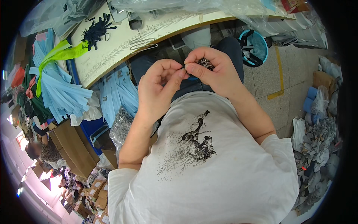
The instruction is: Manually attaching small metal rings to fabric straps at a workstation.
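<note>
My two hands meet above my lap, in front of the table edge. With thumb and fingers closed, my left hand [156, 86] pinches at something small and dark between the fingertips, too tiny to name. Thumb and forefinger of my right hand [220, 72] press together at the same spot. Curled in the right palm is a cluster of small shiny metal pieces [206, 64], brown and silver, partly hidden by the fingers. On the table, off to the left, lies a heap of dark cord loops [96, 33].
The white table [108, 56] curves across the front, bearing a bent wire piece [142, 44] and clear plastic sheeting [179, 5]. Light blue fabric strips [61, 87] hang at left. A blue basket [261, 46] stands on the floor; grey scraps [317, 149] pile at right.
</note>
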`<state>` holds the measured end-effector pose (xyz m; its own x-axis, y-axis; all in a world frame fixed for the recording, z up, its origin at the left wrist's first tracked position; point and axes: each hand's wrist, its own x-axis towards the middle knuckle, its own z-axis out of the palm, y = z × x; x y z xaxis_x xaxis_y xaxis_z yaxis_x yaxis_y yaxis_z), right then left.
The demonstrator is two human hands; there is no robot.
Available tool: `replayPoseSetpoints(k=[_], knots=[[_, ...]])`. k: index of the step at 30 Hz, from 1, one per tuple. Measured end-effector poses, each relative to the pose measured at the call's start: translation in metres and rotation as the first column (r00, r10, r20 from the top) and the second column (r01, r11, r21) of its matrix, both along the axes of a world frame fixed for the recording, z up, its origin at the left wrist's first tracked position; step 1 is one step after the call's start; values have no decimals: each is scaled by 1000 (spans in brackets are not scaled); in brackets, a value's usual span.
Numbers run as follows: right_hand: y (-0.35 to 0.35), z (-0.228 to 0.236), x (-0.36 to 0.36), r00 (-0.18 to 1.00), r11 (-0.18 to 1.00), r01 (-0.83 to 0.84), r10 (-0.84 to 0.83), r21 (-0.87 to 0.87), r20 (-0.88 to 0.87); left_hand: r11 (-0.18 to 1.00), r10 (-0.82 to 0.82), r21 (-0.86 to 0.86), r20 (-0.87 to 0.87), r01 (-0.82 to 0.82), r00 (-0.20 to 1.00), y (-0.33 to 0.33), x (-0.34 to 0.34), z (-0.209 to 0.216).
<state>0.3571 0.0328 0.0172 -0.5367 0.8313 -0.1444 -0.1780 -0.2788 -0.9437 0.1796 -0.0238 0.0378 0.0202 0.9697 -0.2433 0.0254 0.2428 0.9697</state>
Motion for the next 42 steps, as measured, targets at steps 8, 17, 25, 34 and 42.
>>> replayPoseSetpoints(k=[8, 17, 25, 34, 42], knots=[[-6, -7, -3, 980, 906, 139, -185, 401, 78, 998, 60, -15, 159, -58, 985, 0, 4, -1], [1, 0, -4, 999, 999, 32, -33, -44, -33, 988, 109, 100, 53, -114, 993, -1, 6, -6], [-2, -9, -3, 978, 960, 24, -80, -280, -190, 993, 99, 56, 113, -106, 989, 3, 7, -6], [0, -6, -1, 967, 944, 101, -167, -315, -192, 990, 50, 118, 216, -77, 975, 4, 2, -9], [-2, 1, -7, 925, 908, 139, -262, -394, -276, 986, -21, 138, 669, -96, 743, 1, 3, -25]])
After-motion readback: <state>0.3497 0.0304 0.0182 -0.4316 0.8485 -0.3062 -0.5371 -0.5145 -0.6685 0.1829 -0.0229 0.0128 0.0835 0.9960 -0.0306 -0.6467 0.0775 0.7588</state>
